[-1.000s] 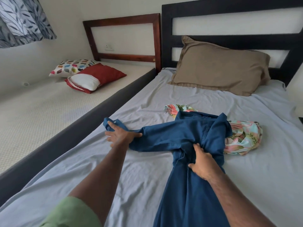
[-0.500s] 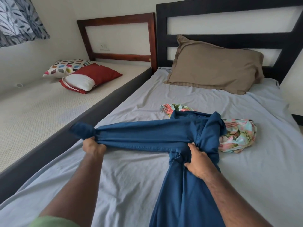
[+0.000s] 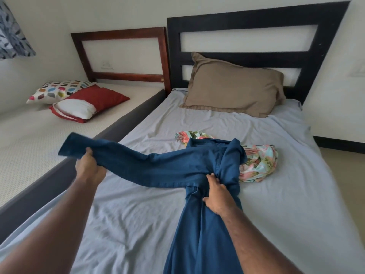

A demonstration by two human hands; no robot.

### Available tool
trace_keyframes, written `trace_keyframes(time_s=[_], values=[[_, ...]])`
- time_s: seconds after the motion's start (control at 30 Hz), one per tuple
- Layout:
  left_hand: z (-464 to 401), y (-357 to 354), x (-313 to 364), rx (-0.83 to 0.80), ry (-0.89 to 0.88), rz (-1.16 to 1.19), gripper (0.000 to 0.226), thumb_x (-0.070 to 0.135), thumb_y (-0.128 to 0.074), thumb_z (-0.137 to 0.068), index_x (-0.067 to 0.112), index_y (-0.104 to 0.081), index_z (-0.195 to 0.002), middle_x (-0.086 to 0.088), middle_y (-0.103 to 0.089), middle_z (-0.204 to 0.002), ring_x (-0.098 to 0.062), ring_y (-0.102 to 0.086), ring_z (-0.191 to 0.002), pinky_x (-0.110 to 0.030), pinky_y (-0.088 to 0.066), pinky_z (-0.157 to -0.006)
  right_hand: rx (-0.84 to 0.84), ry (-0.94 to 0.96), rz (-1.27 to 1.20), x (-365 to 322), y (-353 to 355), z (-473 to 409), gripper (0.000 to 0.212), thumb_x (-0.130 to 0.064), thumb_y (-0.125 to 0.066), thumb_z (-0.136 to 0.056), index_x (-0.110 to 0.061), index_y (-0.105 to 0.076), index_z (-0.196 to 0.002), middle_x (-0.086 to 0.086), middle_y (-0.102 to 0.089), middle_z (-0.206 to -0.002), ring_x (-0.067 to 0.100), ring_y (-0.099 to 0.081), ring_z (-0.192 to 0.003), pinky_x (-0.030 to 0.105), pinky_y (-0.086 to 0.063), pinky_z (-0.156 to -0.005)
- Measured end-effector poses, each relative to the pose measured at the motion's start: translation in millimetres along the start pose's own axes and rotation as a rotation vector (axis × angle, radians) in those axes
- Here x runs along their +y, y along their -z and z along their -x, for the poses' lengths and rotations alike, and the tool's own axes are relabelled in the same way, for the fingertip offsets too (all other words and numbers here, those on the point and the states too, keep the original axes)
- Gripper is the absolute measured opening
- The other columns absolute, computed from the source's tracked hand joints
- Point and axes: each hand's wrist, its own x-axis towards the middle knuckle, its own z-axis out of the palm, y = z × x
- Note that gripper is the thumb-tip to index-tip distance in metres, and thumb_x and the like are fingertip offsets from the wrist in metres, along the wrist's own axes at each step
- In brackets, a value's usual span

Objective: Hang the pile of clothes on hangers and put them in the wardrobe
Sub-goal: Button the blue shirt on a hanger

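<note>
Both our arms reach out over the bed (image 3: 138, 224). Our left hand (image 3: 88, 169) is raised off the sheet near the bed's left edge, fingers curled tight around the sleeve of the blue shirt (image 3: 197, 169), thumb up on top; the cuff end pokes out past the fist. Our right hand (image 3: 217, 196) sits lower, mid-bed, fingers bunched into a fistful of the shirt's body just under the collar area. The sleeve runs taut between the two hands, sloping down to the right. The rest of the shirt trails toward us along the sheet. Its far end lies partly over a floral garment (image 3: 258, 161), crumpled on the sheet, well short of the tan pillow (image 3: 233, 86).
</note>
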Motion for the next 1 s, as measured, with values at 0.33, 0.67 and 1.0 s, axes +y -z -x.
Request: trace_keyframes(time_s=[0.33, 0.67, 1.0], values=[[237, -70, -53, -1.115, -0.425, -0.605, 0.016, 0.016, -0.054, -0.101, 0.012, -0.065, -0.090, -0.001, -0.064, -0.078, -0.007, -0.058, -0.069, -0.024, -0.049, -0.065, -0.046, -0.316, -1.384, -16, 44, 129, 0.076, -0.070, -0.032, -0.098, -0.006, -0.073, -0.107, 0.020, -0.074, -0.094, 0.029, -0.069, -0.057, 0.030, -0.049, -0.044], [294, 85, -104, -1.831, -0.395, -1.300, 0.097, 0.024, -0.088, -0.073, 0.047, -0.034, -0.150, 0.021, -0.027, -0.162, 0.008, -0.008, -0.150, -0.021, 0.000, -0.122, -0.390, -0.192, -1.373, 43, 38, 260, 0.048, -0.013, -0.072, -0.087, -0.002, -0.063, -0.133, 0.027, -0.063, -0.131, 0.044, -0.061, -0.122, 0.055, -0.044, -0.110], [354, 154, -66, -0.784, 0.560, -0.856, 0.069, 0.070, -0.054, -0.089, 0.007, -0.066, -0.115, -0.015, -0.077, -0.097, -0.033, -0.075, -0.086, -0.036, -0.060, -0.063, -0.114, -0.298, -1.467, -11, -13, 292, 0.034, 0.006, -0.057, -0.093, -0.003, -0.065, -0.125, 0.024, -0.071, -0.117, 0.043, -0.069, -0.108, 0.054, -0.058, -0.090]])
